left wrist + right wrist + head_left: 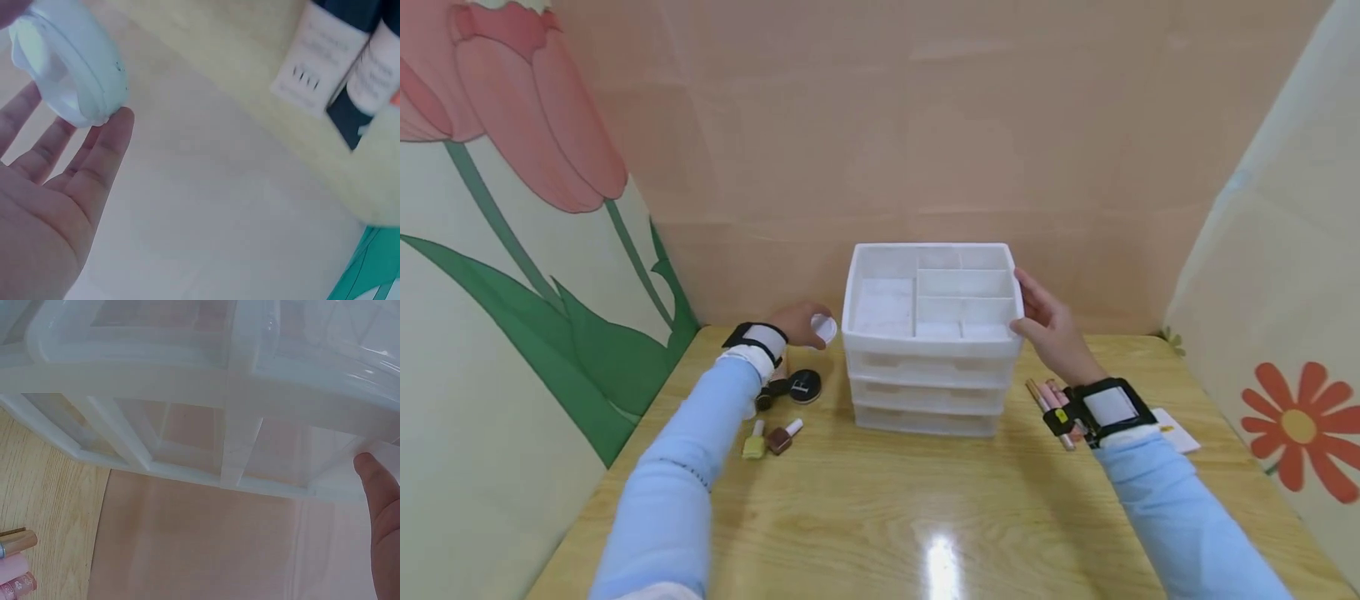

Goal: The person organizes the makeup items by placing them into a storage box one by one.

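Low in the frame lay nail polish bottles (772, 437) and a black compact (804, 386) on the counter (880, 517); just above them the left hand (800, 323) pinched a small white round case (824, 328), fingers (94, 164) curled under it, left of the organizer (931, 333). At centre right the right hand (1051, 327) pressed fairly straight fingers against the organizer's right wall, nearer it than the left.

The drawer organiser (929, 337) stands mid-table (880, 517) against the back wall; left of it lie a compact (805, 386) and, nearer, two polish bottles (771, 438); right of it lie tubes (1051, 402); a card (1176, 429) lies further right.
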